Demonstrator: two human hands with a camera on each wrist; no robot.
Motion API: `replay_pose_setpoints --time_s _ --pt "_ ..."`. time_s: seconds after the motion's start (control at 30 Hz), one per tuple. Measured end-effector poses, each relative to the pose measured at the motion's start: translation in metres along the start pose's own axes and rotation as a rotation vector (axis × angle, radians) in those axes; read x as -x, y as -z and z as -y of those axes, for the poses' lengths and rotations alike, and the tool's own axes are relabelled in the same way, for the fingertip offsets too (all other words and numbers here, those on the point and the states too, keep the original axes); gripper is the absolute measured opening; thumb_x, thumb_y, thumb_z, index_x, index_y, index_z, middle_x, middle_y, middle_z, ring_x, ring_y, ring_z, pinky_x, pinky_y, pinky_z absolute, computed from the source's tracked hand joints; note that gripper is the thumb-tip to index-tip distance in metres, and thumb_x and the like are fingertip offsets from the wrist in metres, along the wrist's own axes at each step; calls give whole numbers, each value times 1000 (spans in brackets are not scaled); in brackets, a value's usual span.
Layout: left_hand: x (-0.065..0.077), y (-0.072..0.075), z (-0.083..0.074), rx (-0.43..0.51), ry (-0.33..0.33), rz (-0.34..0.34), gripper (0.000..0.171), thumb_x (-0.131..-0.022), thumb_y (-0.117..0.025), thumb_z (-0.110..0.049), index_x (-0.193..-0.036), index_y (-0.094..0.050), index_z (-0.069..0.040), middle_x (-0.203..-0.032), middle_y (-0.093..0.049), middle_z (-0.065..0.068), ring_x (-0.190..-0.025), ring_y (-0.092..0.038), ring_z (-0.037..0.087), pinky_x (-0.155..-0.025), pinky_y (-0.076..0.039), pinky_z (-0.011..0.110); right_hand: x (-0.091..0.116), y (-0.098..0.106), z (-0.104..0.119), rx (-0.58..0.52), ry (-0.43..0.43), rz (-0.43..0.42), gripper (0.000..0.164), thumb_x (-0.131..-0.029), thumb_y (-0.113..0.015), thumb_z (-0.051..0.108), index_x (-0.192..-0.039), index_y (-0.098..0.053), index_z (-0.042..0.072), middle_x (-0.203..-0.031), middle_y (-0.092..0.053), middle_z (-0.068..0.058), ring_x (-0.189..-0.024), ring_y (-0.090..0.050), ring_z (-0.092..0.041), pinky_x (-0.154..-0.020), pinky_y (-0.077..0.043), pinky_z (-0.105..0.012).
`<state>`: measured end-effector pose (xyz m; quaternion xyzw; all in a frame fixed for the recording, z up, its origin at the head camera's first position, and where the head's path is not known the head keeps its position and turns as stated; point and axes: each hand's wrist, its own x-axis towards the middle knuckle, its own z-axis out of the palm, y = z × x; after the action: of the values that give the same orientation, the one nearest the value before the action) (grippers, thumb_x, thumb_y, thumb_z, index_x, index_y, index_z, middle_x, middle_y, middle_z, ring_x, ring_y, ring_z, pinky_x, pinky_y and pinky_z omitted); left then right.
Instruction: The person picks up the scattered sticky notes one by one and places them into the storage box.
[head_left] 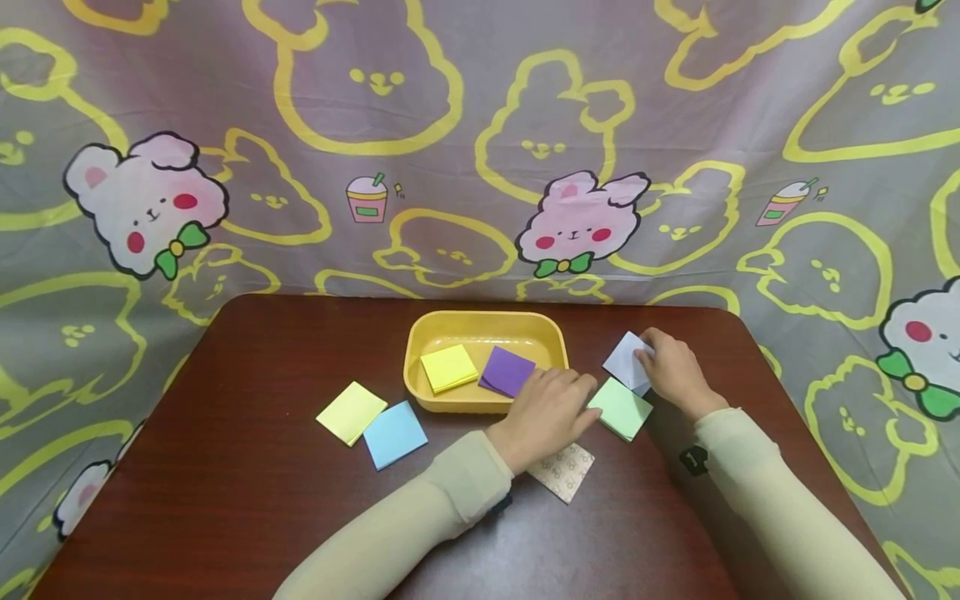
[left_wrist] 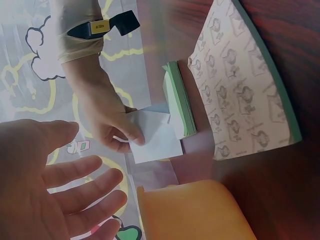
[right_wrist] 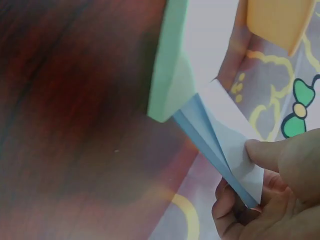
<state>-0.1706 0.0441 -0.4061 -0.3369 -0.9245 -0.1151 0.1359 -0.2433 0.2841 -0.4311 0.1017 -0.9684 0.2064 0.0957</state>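
My right hand pinches a pale blue pad of sticky notes at its edge, thumb on top, as the right wrist view shows. Touching or overlapping that pad's near corner lies a light green pad. My left hand, fingers spread and holding nothing, is above the table by the right end of a yellow tray. Inside the tray lie a bright yellow pad and a purple pad. Partly hidden under the left hand is a beige patterned pad.
Left of the tray, a pale yellow pad and a sky blue pad lie with their edges meeting. The dark red-brown table ends at a patterned curtain along the back.
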Motion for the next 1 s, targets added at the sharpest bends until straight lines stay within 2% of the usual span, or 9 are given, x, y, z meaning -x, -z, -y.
replay_pose_setpoints --time_s 0.4,0.73,1.0 --pt "-4 -2 1 -1 1 25 33 -92 -51 -45 -109 -62 -19 -94 -63 -5 -87 -58 13 -73 -41 28 0 8 11 3 1 4 18 -89 -59 10 -100 -59 -4 -88 -64 -20 -71 -59 -30 -64 -45 -48" --pt "-8 -2 -1 18 1 7 34 -92 -52 -44 -111 -63 -18 -94 -63 -6 -85 -58 13 -70 -39 27 2 12 13 7 19 -37 17 -88 -59 10 -99 -60 -3 -86 -64 -19 -69 -58 -30 -61 -44 -48" --pt "-11 -3 0 27 2 -18 32 -91 -54 -43 -108 -64 -18 -90 -62 -7 -80 -57 12 -65 -37 26 6 14 15 -6 21 -40 16 -88 -59 10 -99 -60 -3 -89 -65 -20 -71 -58 -32 -64 -44 -48"
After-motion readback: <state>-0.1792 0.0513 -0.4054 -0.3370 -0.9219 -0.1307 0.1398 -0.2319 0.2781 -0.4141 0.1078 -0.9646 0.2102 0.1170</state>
